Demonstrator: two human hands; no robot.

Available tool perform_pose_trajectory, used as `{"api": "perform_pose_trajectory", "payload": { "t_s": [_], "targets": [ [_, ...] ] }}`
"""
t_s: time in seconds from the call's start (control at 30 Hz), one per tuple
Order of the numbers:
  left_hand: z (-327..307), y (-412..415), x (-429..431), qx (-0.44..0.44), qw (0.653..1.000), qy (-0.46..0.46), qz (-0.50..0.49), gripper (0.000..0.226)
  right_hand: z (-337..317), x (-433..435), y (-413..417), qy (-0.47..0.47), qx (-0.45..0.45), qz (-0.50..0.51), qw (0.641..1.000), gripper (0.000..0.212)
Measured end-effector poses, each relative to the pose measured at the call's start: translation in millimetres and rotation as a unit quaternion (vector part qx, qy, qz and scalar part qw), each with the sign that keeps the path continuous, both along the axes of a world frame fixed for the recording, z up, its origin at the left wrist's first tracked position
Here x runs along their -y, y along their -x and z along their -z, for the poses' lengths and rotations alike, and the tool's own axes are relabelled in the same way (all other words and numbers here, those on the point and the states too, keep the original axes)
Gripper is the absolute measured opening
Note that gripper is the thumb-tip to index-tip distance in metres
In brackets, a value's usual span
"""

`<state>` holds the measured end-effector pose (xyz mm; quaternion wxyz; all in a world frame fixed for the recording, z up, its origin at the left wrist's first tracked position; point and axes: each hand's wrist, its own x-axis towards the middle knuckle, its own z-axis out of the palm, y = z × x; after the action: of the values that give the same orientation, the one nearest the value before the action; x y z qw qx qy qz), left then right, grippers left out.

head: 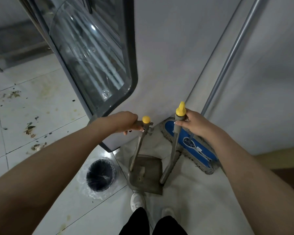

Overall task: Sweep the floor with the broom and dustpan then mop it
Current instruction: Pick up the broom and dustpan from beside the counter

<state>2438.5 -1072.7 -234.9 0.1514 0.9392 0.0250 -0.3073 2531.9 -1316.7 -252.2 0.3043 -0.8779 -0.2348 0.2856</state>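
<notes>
My left hand (pixel 126 122) grips the top of the grey dustpan handle with a yellow cap (pixel 146 119). The dustpan (pixel 148 175) stands on the floor below it, just in front of my feet. My right hand (pixel 193 124) grips the grey broom handle (pixel 174 146) just under its yellow cap (pixel 181 109); the broom's lower end meets the floor beside the dustpan. A flat mop with a blue pad (pixel 192 145) lies on the floor against the wall, its metal pole (pixel 231 55) leaning up to the right. Dirt and debris (pixel 31 131) are scattered on the white tiles at left.
A grey display cabinet with a curved glass side (pixel 92 53) stands straight ahead, its corner close to my left hand. A small black bin with a plastic liner (pixel 100 175) sits left of the dustpan. A white wall (pixel 270 90) closes the right side.
</notes>
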Motion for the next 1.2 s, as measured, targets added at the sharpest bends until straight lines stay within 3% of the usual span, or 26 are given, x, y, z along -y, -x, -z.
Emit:
{"api": "perform_pose_trajectory", "payload": {
  "t_s": [0.23,0.43,0.7,1.03,1.2],
  "targets": [
    [-3,41,55,-0.028,0.976,0.146,-0.156,0.038,-19,42,7,-0.004,0.016,-0.048,0.999,0.019],
    [0,83,109,-0.021,0.918,0.249,-0.307,0.03,-27,79,26,-0.018,-0.036,-0.076,0.996,0.021],
    [11,146,152,0.024,0.884,0.24,-0.401,0.028,-24,117,58,-0.052,-0.123,-0.061,0.989,0.03],
    [1,212,180,0.066,0.811,0.292,-0.502,0.03,-20,158,122,-0.102,-0.088,0.048,0.99,0.021],
    [-2,257,189,0.077,0.818,0.247,-0.514,0.034,-20,157,159,-0.113,-0.072,0.084,0.987,0.026]
  ]
}}
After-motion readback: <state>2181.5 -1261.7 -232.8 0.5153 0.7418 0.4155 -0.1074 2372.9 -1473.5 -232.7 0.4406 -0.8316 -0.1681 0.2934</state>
